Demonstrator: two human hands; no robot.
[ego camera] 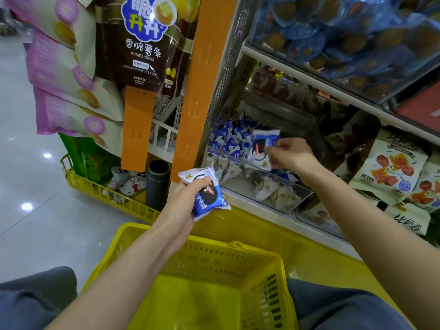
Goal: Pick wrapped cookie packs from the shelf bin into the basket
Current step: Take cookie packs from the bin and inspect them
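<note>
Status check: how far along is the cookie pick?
Done: nothing that I can see; the visible part of the yellow basket shows no packs. In hand: the left hand has a grip on one cookie pack, not yet dropped, and the right hand pinches a second pack over the shelf bin. Left: drop both in. Many more packs lie in the bin.

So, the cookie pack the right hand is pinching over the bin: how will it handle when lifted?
Probably light: the right hand holds the cookie pack up by a pinch at one edge. The wrapper looks glossy, so it may slip, and its crimped ends likely flex. The cookies inside could crack if squeezed.
</note>
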